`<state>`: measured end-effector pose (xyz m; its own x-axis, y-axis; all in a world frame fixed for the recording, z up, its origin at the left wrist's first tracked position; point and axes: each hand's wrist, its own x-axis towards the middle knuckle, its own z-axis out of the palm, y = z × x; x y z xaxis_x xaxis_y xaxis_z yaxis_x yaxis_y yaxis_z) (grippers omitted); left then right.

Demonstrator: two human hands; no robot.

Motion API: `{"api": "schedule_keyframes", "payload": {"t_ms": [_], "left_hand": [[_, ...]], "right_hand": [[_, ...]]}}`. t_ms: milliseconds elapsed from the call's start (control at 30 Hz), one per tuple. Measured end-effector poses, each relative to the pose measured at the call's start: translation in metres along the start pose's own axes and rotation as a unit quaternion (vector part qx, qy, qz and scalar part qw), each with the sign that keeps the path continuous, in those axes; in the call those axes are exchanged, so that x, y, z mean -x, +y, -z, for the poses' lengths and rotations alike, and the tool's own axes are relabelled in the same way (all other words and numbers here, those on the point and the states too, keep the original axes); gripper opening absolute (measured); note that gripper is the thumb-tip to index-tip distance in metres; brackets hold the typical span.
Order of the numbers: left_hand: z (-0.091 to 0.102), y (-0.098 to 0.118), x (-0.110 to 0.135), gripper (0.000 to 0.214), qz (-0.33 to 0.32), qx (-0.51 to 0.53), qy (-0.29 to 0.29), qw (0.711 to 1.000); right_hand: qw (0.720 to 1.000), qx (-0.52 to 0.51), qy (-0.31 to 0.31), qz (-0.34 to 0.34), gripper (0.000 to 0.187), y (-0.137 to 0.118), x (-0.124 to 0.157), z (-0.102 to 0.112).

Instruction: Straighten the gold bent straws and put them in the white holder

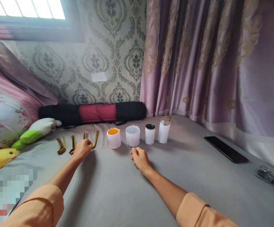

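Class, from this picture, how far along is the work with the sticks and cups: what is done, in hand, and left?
Done: four cups stand in a row, and the rightmost cup holds a few sticks. In hand: the left hand touches the gold stick bundles; the right hand rests curled on the sheet. Left: most sticks lie outside the cups.

Grey bed (118, 195) with four cups (132, 136), gold sticks (61, 145), phone (226, 149), scissors (264, 175), plush toys (36, 130)
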<state>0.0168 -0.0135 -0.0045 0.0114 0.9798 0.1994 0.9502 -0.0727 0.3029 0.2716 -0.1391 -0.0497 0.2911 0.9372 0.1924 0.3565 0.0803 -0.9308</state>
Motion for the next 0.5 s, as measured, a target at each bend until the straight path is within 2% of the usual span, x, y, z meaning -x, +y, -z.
{"api": "schedule_keyframes", "payload": {"t_ms": [500], "left_hand": [[-0.011, -0.004, -0.008, 0.023, -0.038, -0.049, -0.002, 0.998]], "right_hand": [[1.000, -0.003, -0.003, -0.008, 0.038, 0.000, 0.001, 0.000]]}}
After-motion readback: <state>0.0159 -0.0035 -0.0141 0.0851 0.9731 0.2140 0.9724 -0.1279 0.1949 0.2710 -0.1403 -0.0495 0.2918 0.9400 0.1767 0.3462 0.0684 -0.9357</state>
